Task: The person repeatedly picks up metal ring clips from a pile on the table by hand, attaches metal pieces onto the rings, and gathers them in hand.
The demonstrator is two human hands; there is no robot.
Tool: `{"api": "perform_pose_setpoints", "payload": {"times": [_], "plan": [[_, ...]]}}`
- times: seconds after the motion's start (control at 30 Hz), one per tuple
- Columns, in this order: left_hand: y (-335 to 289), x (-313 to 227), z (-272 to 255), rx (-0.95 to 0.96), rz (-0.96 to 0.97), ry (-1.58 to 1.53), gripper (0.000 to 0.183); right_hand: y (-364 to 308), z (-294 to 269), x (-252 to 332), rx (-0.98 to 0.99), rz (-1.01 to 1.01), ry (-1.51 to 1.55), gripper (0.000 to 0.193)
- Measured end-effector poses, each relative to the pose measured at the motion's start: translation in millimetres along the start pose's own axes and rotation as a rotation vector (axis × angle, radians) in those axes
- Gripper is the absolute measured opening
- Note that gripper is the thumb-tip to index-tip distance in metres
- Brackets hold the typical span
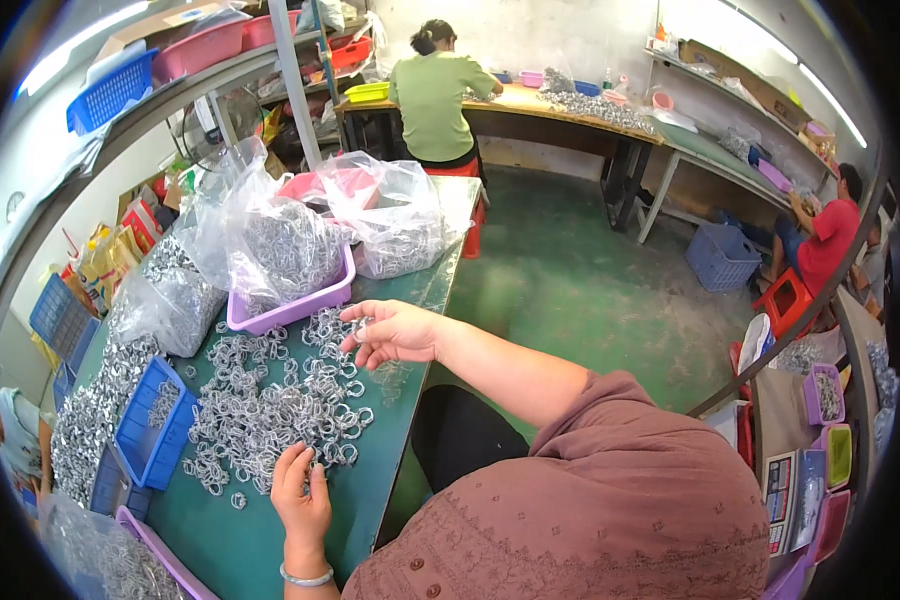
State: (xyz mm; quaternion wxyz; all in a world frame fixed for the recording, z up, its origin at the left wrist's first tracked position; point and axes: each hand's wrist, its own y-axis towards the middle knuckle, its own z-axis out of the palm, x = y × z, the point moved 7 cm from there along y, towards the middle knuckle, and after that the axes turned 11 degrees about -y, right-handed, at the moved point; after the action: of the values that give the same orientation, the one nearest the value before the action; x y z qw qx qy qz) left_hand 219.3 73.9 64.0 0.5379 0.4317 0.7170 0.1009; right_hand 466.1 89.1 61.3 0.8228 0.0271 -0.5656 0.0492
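A wide heap of small silvery metal rings point(270, 410) lies on the green tabletop point(210, 540). My left hand point(302, 492), with a bangle on its wrist, is at the heap's near edge. Its thumb and fingers are bent together around something small that I cannot make out. Over the heap's far right side, my right hand point(395, 332) pinches a small metal ring point(363, 323) between thumb and fingertips, the other fingers loosely curled. Left of the heap is a blue basket point(158, 420) with some rings inside.
Beyond the heap, a purple tray point(290, 312) carries a clear bag of rings point(285, 245). Another clear bag point(400, 225) stands beside it. More metal parts point(95, 420) cover the table's left side. A person in green point(435, 100) sits at the far bench; one in red point(830, 240) sits right.
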Motion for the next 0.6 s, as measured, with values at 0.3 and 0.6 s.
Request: {"api": "perform_pose_setpoints", "payload": {"times": [0.3,0.6], "plan": [[-1,-8,-1,0.01,-0.026,0.046,0.019,-17,69,-9,0.235,0.012,-0.103,0.032],[1,-2,6,0.052,-0.036,-0.071,0.021,-30,94,-35,0.261,0.073,-0.159,0.039]]}}
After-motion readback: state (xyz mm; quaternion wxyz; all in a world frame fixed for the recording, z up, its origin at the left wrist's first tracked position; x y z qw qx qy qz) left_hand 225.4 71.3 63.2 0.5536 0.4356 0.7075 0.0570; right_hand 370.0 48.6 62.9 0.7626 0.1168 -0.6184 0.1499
